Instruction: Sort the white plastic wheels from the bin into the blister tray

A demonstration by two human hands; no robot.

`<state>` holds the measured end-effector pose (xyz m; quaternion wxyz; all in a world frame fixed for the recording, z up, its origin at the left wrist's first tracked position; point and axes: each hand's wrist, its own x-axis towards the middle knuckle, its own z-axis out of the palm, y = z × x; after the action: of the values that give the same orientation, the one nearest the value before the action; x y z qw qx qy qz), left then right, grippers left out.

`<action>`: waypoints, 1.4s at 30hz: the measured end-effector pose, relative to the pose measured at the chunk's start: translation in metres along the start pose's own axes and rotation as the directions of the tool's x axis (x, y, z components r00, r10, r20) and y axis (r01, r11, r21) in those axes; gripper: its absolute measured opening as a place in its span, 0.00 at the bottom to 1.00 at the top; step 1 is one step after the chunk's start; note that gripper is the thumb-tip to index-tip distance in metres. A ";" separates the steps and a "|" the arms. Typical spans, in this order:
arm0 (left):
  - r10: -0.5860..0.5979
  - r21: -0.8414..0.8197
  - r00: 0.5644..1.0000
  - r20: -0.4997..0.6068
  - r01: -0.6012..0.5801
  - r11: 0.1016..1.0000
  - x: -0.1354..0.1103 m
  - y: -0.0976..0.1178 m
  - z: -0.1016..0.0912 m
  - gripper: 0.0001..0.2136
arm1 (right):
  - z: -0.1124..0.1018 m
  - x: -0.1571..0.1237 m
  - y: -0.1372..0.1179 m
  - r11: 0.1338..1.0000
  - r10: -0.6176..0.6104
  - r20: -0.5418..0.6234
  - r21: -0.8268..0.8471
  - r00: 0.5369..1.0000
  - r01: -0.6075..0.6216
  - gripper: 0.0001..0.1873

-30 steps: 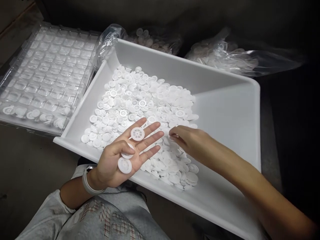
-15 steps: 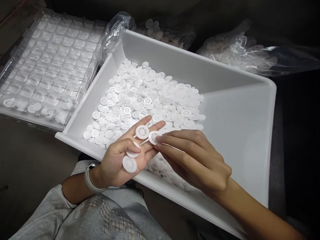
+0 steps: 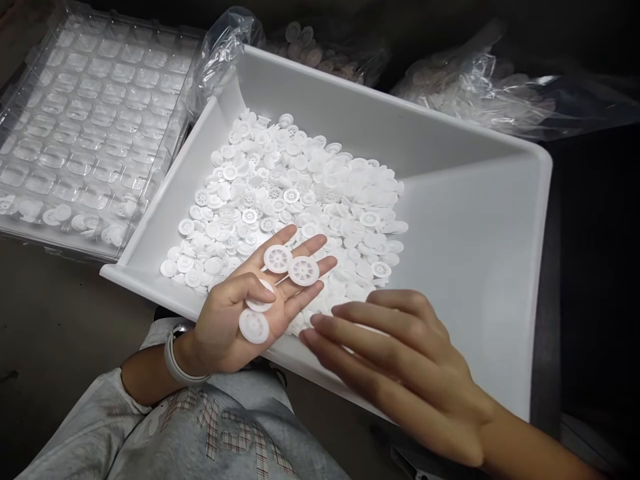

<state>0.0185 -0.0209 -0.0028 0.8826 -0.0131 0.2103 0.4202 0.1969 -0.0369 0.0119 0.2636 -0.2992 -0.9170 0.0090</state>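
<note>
Left grip (image 3: 279, 308): palm up, cradling four white discs (image 3: 303, 271), thumb pinning one.
Right grip (image 3: 403, 367): fingers extended, loose; no disc seen in it, palm side hidden.
Disc position: the four lie left of the right fingertips and slightly beyond, apart from them; round, no long axis.
Pile (image 3: 320, 173): in bin (image 3: 470, 220), beyond both palms; left hand nearer.

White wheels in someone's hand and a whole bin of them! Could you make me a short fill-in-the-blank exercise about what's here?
The number of white wheels in the left hand is ____.
A white band circles the left arm's ____.
As the wearer sees it, the clear tray lies to the ____ of the bin.

Missing words: four; wrist; left.
</note>
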 end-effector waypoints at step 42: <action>0.022 -0.011 0.996 0.085 -0.021 1.000 -0.001 0.002 -0.003 0.40 | 0.004 -0.002 0.008 0.987 -0.154 -0.042 0.030 0.987 0.155 0.07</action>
<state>0.0155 -0.0206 -0.0049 0.8861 0.0027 0.1704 0.4311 0.2007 -0.0311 0.0064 0.2867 -0.2232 -0.9317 -0.0024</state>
